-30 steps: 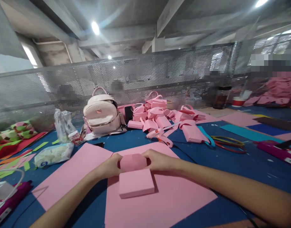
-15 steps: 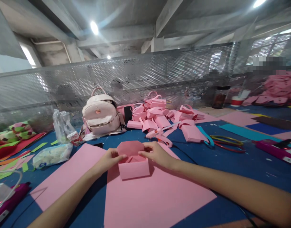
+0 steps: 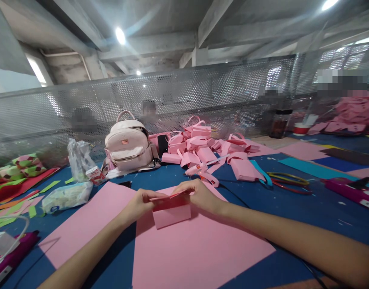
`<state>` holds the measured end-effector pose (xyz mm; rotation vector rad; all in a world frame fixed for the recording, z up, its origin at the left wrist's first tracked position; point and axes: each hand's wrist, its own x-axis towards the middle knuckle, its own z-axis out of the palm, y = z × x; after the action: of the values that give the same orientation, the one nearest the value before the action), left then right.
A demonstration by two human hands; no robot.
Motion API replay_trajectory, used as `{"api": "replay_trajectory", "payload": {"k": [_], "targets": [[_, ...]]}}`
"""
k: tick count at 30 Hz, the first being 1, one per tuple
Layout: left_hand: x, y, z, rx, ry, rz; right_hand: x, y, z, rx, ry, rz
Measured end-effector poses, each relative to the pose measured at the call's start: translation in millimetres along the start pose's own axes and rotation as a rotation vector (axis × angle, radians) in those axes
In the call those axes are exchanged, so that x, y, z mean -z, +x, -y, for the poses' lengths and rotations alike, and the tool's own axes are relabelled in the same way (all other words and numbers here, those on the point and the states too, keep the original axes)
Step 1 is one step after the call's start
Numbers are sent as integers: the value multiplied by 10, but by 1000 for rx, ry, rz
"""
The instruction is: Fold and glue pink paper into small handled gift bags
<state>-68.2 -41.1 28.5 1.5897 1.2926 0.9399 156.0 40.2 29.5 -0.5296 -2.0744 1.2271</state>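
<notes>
A small pink paper box (image 3: 171,214) stands on a large pink sheet (image 3: 199,253) in front of me. My left hand (image 3: 140,204) grips its left side and my right hand (image 3: 199,195) grips its right side. Both pinch the box's flap, which lies almost flat over the top, seen edge-on. A pink glue gun (image 3: 202,172) lies just beyond my right hand.
A second pink sheet (image 3: 90,218) lies to the left on the blue table (image 3: 307,208). Behind are a pink backpack (image 3: 128,146), a pile of finished pink boxes (image 3: 202,148), plastic bags (image 3: 66,194), coloured paper scraps (image 3: 18,188) and a perforated metal screen (image 3: 172,100).
The box was lifted up onto its base and its flap opened upright half a second ago; now the flap has been folded down over the top.
</notes>
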Motion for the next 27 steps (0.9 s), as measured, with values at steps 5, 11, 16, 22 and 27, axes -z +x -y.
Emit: {"api": "replay_trajectory", "payload": {"k": [5,11,16,22,27], "targets": [[16,-14,-28,-7,-28,51,-1,6,-26,0,24,17],[39,-13,-50,-9,-58,124,18,23,-43,49,0,35],[73,-11,-19,-30,-55,168,32,35,-46,47,-37,60],[113,-21,-27,-63,0,174,76,26,0,34,-92,112],[131,-57,-130,-84,93,144,123,25,49,49,-137,164]]}}
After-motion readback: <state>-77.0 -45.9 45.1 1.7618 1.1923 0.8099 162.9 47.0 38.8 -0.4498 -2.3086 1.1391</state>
